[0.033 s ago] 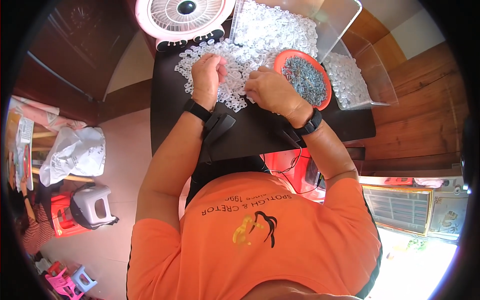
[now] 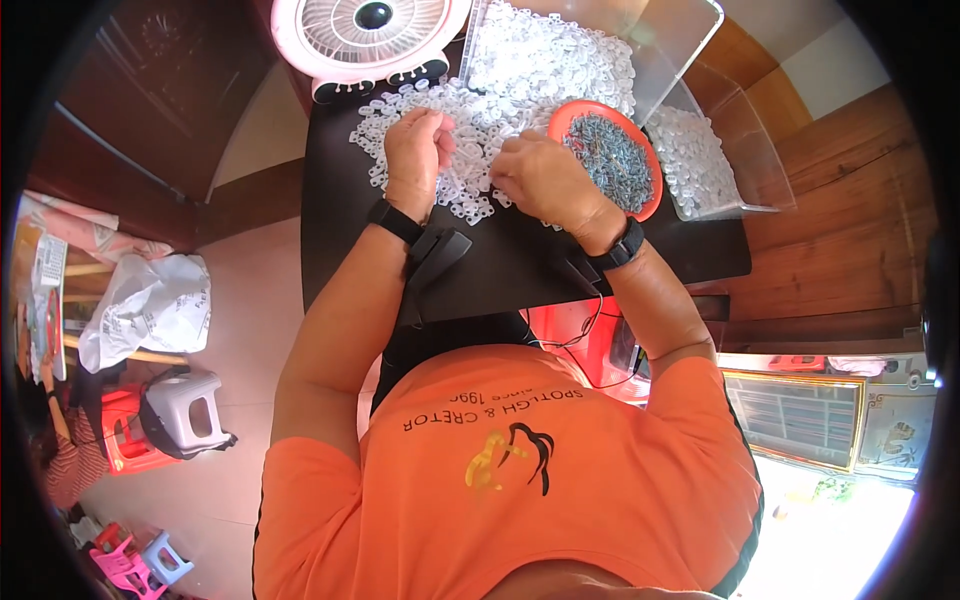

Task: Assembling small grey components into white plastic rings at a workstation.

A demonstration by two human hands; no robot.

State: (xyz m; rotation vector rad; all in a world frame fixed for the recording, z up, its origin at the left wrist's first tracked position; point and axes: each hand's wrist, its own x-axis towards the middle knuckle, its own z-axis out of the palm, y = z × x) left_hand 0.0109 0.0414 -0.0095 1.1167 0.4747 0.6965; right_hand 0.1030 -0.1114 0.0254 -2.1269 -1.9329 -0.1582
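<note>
From the head view, a person in an orange shirt is sitting at a black table (image 2: 520,265), both forearms reaching forward over it. The left hand (image 2: 418,150) is curling into a loose fist, fingers drawn together over a spread heap of small clear plastic pieces (image 2: 470,120) lying at the far middle of the table; whether it is pinching one of them I cannot tell. The right hand (image 2: 545,180) is resting just beside it, fingers bent down and together into the same heap, and what they are gripping is hidden under the knuckles. Touching the right hand's far side is sitting an orange bowl (image 2: 556,120) filled with small grey metal bits. Behind the heap a clear plastic bin (image 2: 690,30) is tipping more clear pieces onto the table, and a second clear bin (image 2: 745,170) is standing right of the bowl. A pink fan (image 2: 365,35) is standing at the far left edge.
</note>
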